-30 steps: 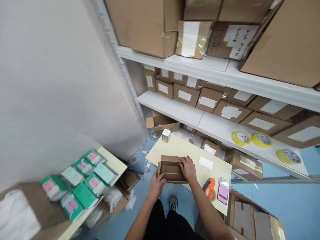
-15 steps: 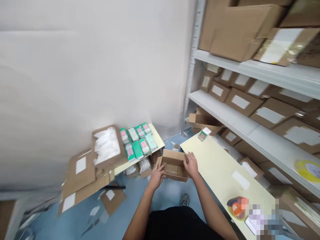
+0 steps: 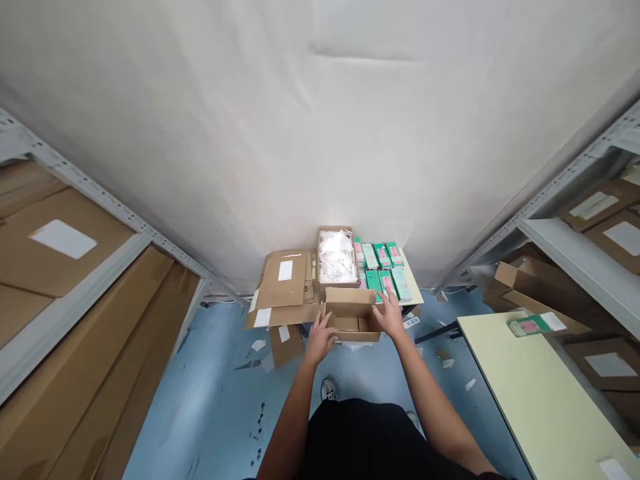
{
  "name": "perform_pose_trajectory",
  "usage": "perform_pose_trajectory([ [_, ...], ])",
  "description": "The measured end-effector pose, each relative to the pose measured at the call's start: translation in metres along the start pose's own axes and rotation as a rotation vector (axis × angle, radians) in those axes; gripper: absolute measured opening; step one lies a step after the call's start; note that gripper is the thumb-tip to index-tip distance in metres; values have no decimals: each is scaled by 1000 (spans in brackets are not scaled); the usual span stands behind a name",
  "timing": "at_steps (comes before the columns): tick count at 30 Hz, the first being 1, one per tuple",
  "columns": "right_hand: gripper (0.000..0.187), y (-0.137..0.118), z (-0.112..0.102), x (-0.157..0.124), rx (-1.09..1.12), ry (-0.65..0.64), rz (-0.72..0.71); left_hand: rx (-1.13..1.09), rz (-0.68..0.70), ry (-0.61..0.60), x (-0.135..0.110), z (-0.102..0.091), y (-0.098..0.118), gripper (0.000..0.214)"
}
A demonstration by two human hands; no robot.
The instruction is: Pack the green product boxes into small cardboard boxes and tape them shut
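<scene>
Between my hands is a small cardboard box, its top open and nothing visible inside. My left hand grips its left side, while my right hand holds the right side by the rim. Just beyond it, on a low table, stands a larger carton filled with white packets. To that carton's right, several green-and-pink packages lie in two rows. Flattened cardboard rests at the carton's left.
Shelving with big cartons rises at left. On the right, a pale table carries one green package, beside an open carton and more shelves. Paper scraps and a cardboard piece lie on the blue floor.
My view has swung left, away from the right-hand shelves and table. The cardboard box has come along in both hands and is now in front of the carton of white packets.
</scene>
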State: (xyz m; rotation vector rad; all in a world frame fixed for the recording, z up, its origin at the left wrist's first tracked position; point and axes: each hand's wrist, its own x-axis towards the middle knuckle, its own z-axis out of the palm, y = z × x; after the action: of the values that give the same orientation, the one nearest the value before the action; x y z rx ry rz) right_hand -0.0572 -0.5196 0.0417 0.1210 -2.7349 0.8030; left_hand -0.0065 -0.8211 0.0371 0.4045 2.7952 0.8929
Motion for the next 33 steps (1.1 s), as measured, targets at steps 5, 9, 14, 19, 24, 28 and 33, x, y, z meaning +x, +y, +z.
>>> perform_pose_trajectory([
  [5, 52, -58, 39, 60, 2, -63, -33, -47, -32, 58, -11, -29, -33, 16],
  [9, 52, -69, 64, 114, -41, -137, -30, -79, -49, 71, -6, -30, -44, 15],
  [14, 53, -72, 100, 179, -121, -340, 26, -75, -60, 78, 4, -28, -39, 17],
  [19, 54, -82, 142, 224, -197, -499, 65, -63, -67, 85, 15, -25, -35, 19],
  [24, 37, -85, 170, 243, -261, -594, 113, -61, -112, 91, 27, -23, -39, 21],
  [28, 29, -81, 167, 246, -232, -569, 97, -57, -112, 99, 31, -28, -41, 23],
  [33, 21, -76, 144, 247, -128, -452, 46, -64, -95, 125, 35, -35, -39, 20],
])
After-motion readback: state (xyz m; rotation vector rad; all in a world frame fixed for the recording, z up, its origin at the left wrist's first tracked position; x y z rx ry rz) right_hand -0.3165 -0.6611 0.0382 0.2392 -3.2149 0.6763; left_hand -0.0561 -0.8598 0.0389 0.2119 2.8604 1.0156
